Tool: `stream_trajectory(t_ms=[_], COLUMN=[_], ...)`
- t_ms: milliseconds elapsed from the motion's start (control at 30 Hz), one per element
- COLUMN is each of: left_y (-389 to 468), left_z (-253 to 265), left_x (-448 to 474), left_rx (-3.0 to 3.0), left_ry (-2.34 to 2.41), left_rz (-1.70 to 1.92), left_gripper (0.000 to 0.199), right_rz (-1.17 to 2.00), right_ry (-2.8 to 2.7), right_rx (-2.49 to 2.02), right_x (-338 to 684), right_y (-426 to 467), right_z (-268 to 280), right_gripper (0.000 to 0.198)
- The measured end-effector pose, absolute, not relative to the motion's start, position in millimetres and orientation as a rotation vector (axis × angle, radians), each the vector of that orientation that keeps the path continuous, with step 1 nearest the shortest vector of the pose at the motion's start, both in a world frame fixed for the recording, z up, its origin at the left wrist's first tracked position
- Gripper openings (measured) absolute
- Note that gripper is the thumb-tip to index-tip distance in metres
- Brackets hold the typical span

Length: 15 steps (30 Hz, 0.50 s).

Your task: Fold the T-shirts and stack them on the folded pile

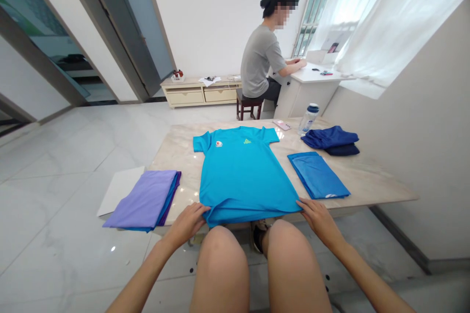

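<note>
A bright blue T-shirt (242,171) lies spread on the table, its collar away from me and its hem at the near edge. On its chest are a small round badge and a green logo. My left hand (190,222) pinches the hem's left corner, and my right hand (318,217) grips the right corner. Between them the hem's edge curls up a little, so a fold runs across the bottom. Folded purple and blue garments (143,200) rest in a pile left of the shirt. To its right is a folded blue garment (318,175).
The marble-patterned table (176,149) also bears a water bottle (308,118), a phone (281,124) and dark blue clothes (332,139) at the back right. A white box (121,186) is by the purple pile. Beyond, a person (260,61) sits at a white desk (316,83).
</note>
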<state>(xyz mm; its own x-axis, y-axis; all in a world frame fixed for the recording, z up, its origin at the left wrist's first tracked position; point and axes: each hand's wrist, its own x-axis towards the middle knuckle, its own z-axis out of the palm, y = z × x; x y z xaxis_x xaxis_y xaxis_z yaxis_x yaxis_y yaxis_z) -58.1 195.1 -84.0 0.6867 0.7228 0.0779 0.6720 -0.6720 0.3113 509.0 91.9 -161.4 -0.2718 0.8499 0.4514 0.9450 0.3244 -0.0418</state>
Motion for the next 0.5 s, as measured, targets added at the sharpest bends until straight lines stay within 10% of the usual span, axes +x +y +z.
stream_trajectory(t_ms=[500], left_y=[179.5], left_z=[-92.4], left_x=[-31.7], left_rx=[2.586], left_ry=[1.184], left_rz=[0.351], left_gripper=[0.019], right_rz=[0.020], right_ry=[-2.247], right_rx=[-1.545], right_x=[479.3], right_y=[94.4], right_z=[-116.6], right_gripper=[0.034])
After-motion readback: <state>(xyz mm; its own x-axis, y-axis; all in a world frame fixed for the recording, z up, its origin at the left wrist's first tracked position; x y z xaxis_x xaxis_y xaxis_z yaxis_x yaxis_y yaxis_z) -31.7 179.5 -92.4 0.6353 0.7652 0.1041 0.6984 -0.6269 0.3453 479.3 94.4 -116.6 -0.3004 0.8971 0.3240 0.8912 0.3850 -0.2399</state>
